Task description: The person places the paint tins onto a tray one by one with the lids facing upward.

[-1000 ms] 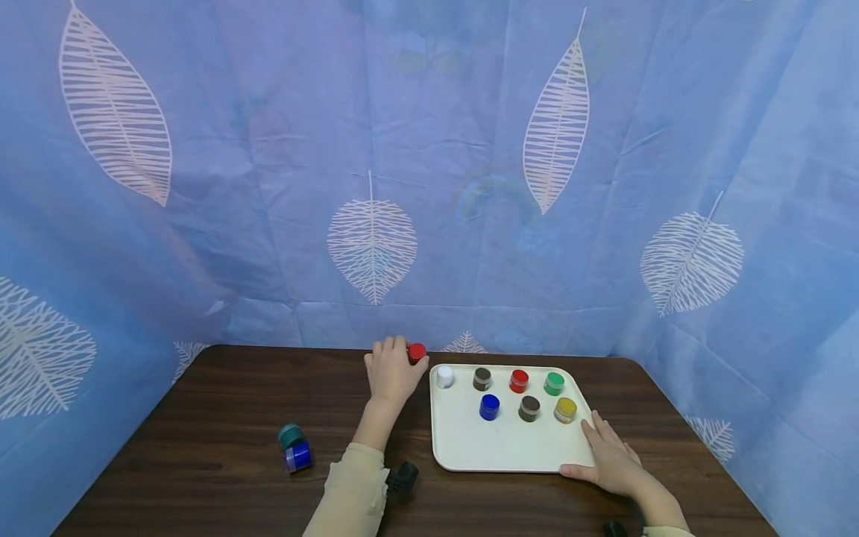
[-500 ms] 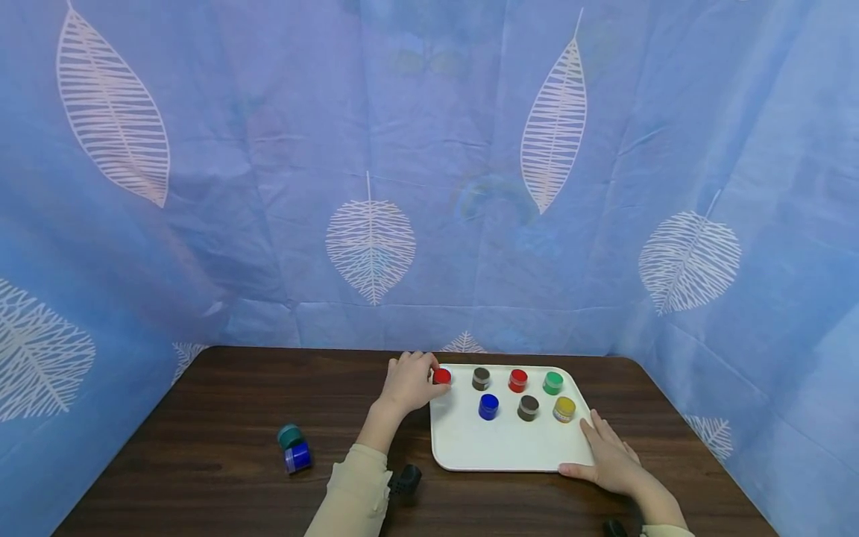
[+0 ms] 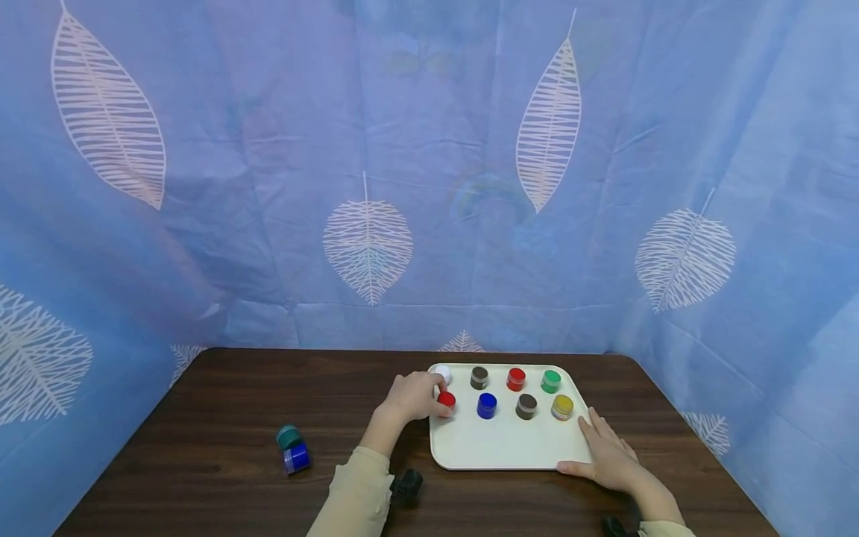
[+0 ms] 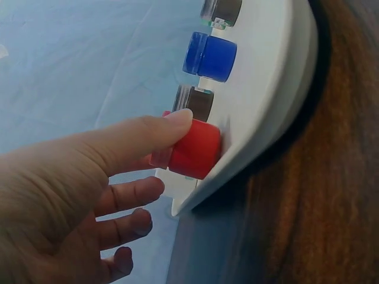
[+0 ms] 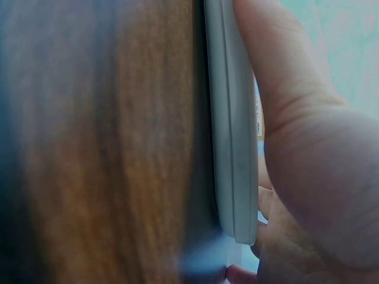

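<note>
My left hand (image 3: pixel 414 397) pinches a small red paint jar (image 4: pixel 195 148) between thumb and index finger, at the left side of the white tray (image 3: pixel 510 447). The other fingers of that hand are spread loosely beside it in the left wrist view. Just behind the held jar stands a white jar (image 3: pixel 443 373), partly covered by the hand. My right hand (image 3: pixel 609 456) rests at the tray's front right corner, thumb along the front rim and fingers along the right side. In the right wrist view the thumb (image 5: pixel 290 65) lies against the tray's edge.
On the tray stand a blue jar (image 3: pixel 486 406), dark jars (image 3: pixel 526 406), another red jar (image 3: pixel 516 379), a green jar (image 3: pixel 551 381) and a yellow jar (image 3: pixel 562 407). A teal jar (image 3: pixel 288 437) and a blue jar lying on its side (image 3: pixel 297 458) touch on the brown table (image 3: pixel 201 462), left of the tray.
My left hand has carried the red jar from the table behind the tray's left corner, past the white jar, to the tray's left side. The right hand has stayed at the corner.
</note>
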{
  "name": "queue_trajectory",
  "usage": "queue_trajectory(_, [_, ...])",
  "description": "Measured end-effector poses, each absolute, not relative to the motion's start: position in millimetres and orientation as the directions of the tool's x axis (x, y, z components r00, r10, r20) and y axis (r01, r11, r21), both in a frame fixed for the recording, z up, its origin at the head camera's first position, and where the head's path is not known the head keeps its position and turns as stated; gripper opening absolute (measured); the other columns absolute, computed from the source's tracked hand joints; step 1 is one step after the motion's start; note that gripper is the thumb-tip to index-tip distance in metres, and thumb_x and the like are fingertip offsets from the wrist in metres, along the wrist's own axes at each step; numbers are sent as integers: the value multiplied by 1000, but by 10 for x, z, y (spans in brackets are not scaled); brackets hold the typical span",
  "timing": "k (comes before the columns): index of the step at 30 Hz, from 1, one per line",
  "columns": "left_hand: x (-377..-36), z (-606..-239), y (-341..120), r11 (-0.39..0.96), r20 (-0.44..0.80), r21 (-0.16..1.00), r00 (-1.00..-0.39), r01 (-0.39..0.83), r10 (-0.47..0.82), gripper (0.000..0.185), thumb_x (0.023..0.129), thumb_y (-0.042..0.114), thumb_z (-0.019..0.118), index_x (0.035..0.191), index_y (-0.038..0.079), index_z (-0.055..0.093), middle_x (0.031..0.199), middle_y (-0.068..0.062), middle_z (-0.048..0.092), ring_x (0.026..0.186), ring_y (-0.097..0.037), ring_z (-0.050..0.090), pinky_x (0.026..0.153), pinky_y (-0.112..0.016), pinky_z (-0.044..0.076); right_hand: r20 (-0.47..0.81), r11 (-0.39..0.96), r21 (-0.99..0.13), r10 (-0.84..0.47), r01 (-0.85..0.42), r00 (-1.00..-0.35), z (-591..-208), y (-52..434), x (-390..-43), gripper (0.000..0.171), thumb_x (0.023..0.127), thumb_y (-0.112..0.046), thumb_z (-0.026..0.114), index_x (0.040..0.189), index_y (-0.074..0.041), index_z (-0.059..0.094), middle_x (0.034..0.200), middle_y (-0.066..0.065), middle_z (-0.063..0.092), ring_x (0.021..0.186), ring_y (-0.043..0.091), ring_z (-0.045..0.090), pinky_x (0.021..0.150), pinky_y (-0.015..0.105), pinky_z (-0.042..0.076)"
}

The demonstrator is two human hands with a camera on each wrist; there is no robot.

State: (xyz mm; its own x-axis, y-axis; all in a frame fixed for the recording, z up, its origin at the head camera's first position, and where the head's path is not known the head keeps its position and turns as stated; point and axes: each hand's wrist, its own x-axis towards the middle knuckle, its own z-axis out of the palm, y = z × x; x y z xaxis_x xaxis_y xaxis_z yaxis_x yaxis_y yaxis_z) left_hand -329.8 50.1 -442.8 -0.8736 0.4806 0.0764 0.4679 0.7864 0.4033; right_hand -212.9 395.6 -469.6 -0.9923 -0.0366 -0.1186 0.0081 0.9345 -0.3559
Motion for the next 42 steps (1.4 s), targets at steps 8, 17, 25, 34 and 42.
queue_trajectory(8, [-3293, -4451, 486, 783, 48, 429, -877, 451, 478, 32, 75, 42, 82, 94, 23, 65, 74, 11, 61, 68, -11, 50, 71, -33, 37, -123, 935, -354, -32, 14, -992, -4692, 3942, -2133, 107, 82, -59, 68, 147, 14, 23, 154, 40, 3, 138, 61, 10, 99, 80, 19])
queue_trajectory(17, [-3276, -4380, 481, 767, 51, 453, -872, 454, 487, 37, 77, 42, 80, 104, 20, 67, 78, 9, 63, 69, -10, 52, 74, -38, 43, -123, 938, -347, -29, 15, -992, -4699, 3941, -2103, 108, 81, -59, 68, 147, 13, 24, 154, 40, 3, 139, 61, 10, 99, 79, 20])
queue_trajectory(25, [-3228, -4157, 423, 747, 212, 435, -863, 503, 458, 36, 85, 49, 71, 105, 19, 69, 77, 9, 61, 62, -8, 50, 59, -26, 40, -112, 940, -341, -31, 9, -993, -4703, 3953, -2132, 108, 82, -59, 68, 148, 14, 23, 154, 40, 4, 139, 61, 11, 99, 80, 19])
queue_trajectory(34, [-2980, -3936, 165, 744, 367, 284, -786, 605, 498, 29, 87, 50, 68, 100, 24, 68, 75, 11, 58, 63, -5, 47, 62, -25, 35, -121, 936, -352, -30, 15, -992, -4738, 3950, -2130, 109, 81, -60, 68, 147, 14, 23, 154, 40, 4, 139, 61, 10, 100, 80, 17])
queue_trajectory(42, [-2730, -3882, -233, 732, 470, 104, -682, 673, 561, 30, 84, 47, 72, 104, 24, 67, 86, 8, 64, 80, -11, 56, 75, -34, 41, -122, 938, -346, -29, 15, -992, -4696, 3946, -2139, 109, 82, -60, 68, 147, 14, 23, 154, 40, 3, 138, 61, 10, 100, 80, 18])
